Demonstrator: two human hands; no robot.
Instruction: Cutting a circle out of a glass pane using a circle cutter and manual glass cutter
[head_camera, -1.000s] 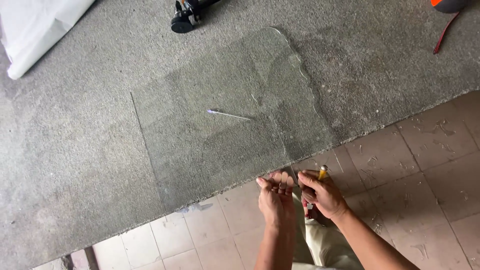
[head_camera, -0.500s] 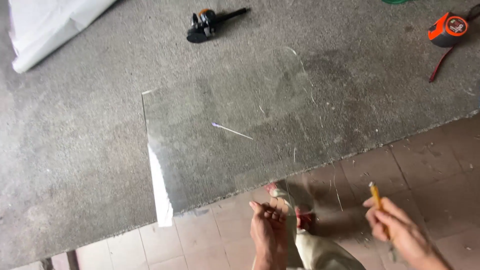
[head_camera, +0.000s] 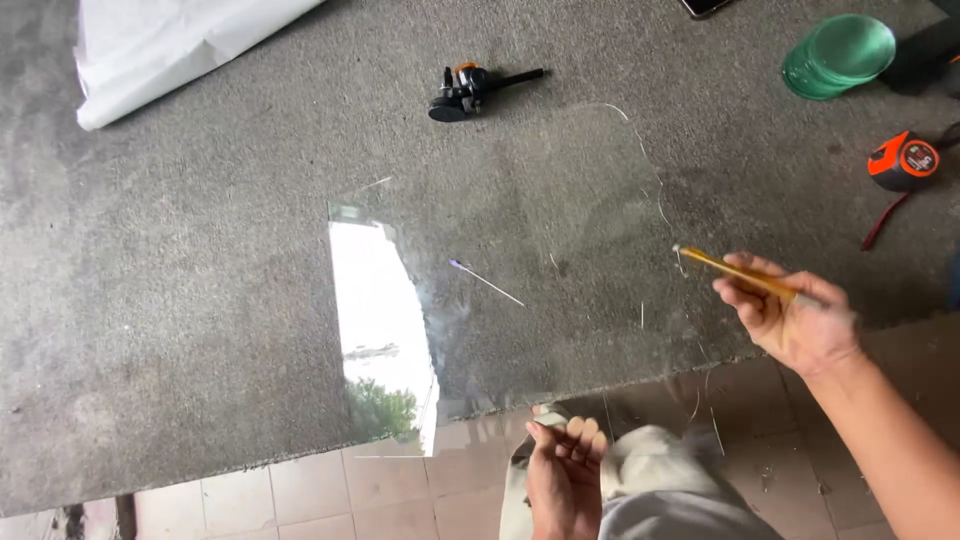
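A clear glass sheet (head_camera: 520, 260) lies on the grey carpeted table (head_camera: 170, 300), its near edge hanging over the table's front; a bright reflection of sky shows on its left part. My right hand (head_camera: 790, 320) is shut on a yellow-handled glass cutter (head_camera: 735, 272), whose tip points left at the sheet's curved right edge. Just below the sheet's near edge, my left hand (head_camera: 565, 470) is palm up with its fingers curled; whether it grips anything is unclear. A thin pale stick (head_camera: 487, 283) rests on the glass.
A black and orange hand tool (head_camera: 470, 90) lies beyond the glass. At the back right are a stack of green discs (head_camera: 838, 55) and an orange tape measure (head_camera: 905, 160). White paper (head_camera: 170, 45) lies back left. Tiled floor (head_camera: 300, 495) shows below the edge.
My hands, close together at the glass's near edge a second ago, have parted. The right hand carried the cutter right and up over the table. The view shifted, showing more of the table's back.
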